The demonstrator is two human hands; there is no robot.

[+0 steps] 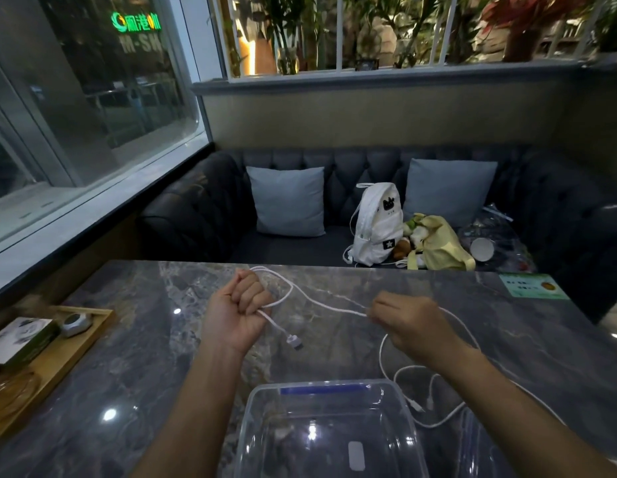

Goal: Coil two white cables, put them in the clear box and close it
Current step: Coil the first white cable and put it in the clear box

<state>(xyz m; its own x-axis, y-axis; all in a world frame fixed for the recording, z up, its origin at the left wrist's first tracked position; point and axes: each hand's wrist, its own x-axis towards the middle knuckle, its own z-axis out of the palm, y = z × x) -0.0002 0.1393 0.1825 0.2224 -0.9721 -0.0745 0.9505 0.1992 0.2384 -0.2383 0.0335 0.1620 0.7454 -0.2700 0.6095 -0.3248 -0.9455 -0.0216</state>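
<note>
1. Left hand (238,305): raised above the surface (134,357), palm side towards the camera, fingers curled into a tight fist. It grips the white cable (334,307). One loop of that cable stands out beyond the knuckles. A short tail drops from under the fist and ends in a plug (295,343), which hangs beside the wrist.

2. Right hand (407,319): raised at about the same height and well apart from the left hand. Its fingertips pinch the same cable, and the other fingers are loosely bent. The length between the two hands sags slightly.

3. Past the right hand, the cable curves round behind the right wrist and goes down towards the surface.

4. Further white loops (403,369) lie on the surface under the right forearm, just beside the clear box (290,439). Two small connector ends show there. It cannot be told whether these loops belong to a second cable.

5. The clear box stands open at the near edge of the surface, between the forearms. No cable is inside it.

6. A wooden tray (83,336) sits at the left edge. On the dark sofa (196,215) beyond are two grey cushions (288,201), a white backpack (376,219) and a yellow bag (441,250)
</note>
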